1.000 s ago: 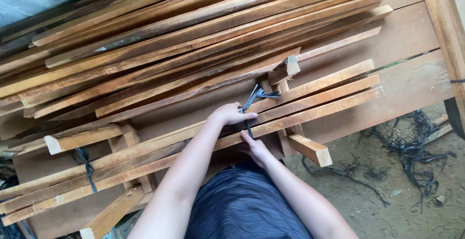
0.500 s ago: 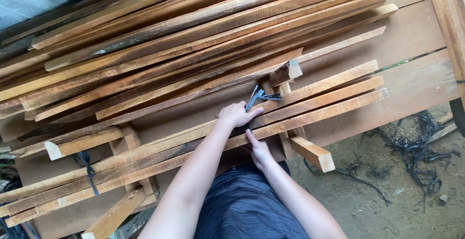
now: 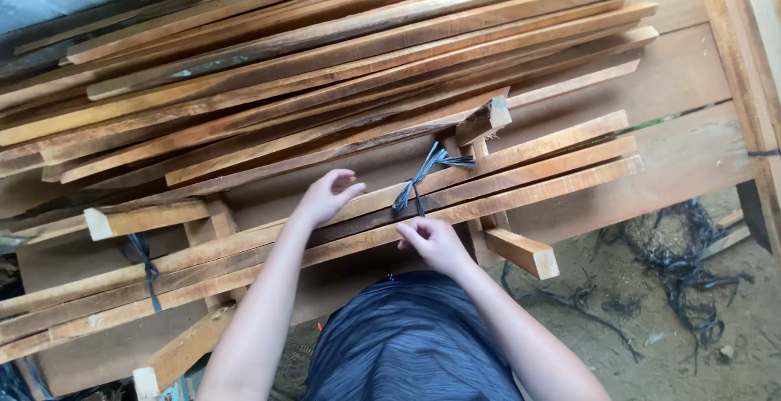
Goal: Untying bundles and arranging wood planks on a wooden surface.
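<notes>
A flat bundle of three long wooden slats [image 3: 537,175] lies across short cross blocks in front of me. A black plastic strap [image 3: 425,175] is tied around the bundle near its middle, with loose ends sticking up. My right hand [image 3: 433,244] is at the bundle's near edge, and its fingertips pinch the strap's lower end. Left of the strap, my left hand [image 3: 327,195] hovers just over the slats with its fingers spread and nothing in it. A second black strap [image 3: 146,266] binds the bundle's left part.
A big pile of long rough slats [image 3: 325,59] lies behind the bundle on wide boards [image 3: 679,84]. A short block [image 3: 525,252] sticks out toward me. Black strap scraps [image 3: 691,283] litter the dirt ground at the right. A wooden post [image 3: 752,59] stands at the far right.
My left hand has let go of the strap's knot and moved left, opening its fingers. My right hand has stayed at the bundle's near edge under the strap.
</notes>
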